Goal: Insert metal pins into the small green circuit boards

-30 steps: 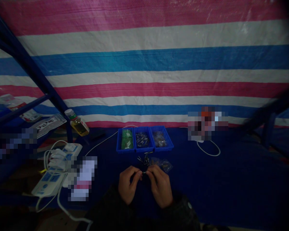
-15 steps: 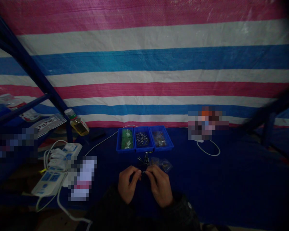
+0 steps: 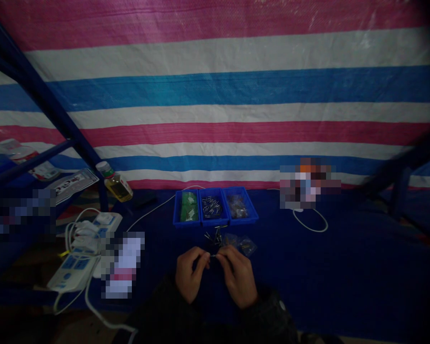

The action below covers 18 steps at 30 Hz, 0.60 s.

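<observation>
My left hand (image 3: 190,273) and my right hand (image 3: 238,274) meet near the front of the blue table, thumbs and forefingers pinched. Between the fingertips runs a small, thin metal pin-like piece (image 3: 212,256), held at both ends; its exact kind is too small to tell. Just beyond my fingers lie several loose metal pins (image 3: 218,234) and small clear plastic bags (image 3: 247,246) with little parts inside. Behind them stand three joined blue bins: one with green packets (image 3: 188,206), one with metal pins (image 3: 212,207), one with clear bags (image 3: 237,206) of brownish parts.
On the left are a white power strip (image 3: 71,270) with plugs and cables, a blurred-out phone-like object (image 3: 124,267) and a bottle of yellow liquid (image 3: 117,185). A white cable loop (image 3: 318,229) lies at the right. Striped sheeting (image 3: 215,91) hangs behind the table.
</observation>
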### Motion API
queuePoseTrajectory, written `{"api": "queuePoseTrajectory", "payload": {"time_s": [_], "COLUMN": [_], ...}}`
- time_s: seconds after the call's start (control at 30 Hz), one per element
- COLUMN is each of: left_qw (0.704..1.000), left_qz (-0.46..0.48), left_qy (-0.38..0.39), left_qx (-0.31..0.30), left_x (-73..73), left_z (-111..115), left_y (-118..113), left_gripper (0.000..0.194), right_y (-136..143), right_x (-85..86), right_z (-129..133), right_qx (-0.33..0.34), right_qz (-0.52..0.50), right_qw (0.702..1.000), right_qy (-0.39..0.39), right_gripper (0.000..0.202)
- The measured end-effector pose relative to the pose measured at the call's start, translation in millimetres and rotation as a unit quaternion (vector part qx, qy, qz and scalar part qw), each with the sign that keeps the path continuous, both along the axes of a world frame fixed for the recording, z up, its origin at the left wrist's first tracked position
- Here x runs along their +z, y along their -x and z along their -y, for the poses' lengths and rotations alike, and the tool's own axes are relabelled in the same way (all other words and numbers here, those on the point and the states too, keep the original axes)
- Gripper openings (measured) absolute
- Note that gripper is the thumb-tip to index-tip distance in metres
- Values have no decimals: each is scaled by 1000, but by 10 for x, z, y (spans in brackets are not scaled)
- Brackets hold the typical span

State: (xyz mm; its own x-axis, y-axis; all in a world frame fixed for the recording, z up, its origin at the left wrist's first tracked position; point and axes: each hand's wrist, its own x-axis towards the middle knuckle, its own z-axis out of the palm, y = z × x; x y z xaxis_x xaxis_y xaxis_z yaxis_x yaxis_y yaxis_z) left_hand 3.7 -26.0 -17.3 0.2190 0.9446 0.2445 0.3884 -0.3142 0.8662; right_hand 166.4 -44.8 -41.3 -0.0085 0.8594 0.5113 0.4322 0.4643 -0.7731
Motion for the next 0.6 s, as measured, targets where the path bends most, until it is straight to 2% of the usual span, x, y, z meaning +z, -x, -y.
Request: {"api": "queuePoseTrajectory", "payload": {"time_s": [0.13,0.37,0.6], "left_qw": [1000,1000,1000], "left_qz": [2,-3,-4], "left_qy": [0,1,6], "left_qx": [4,1,-4], "left_x": [-18,-70,-66], "left_z": [-2,-5,3], "left_y": [7,17,27], "left_gripper": [35,36,35], "right_y": [7,18,0], "right_x": [-2,-3,6], "right_z": [23,14,16], "right_qx": [0,11,-7], "right_qz": [-16,-12,0], "right_qw": [1000,1000,1000], "right_qy": [1,-9,20], "right_gripper": [13,17,21]}}
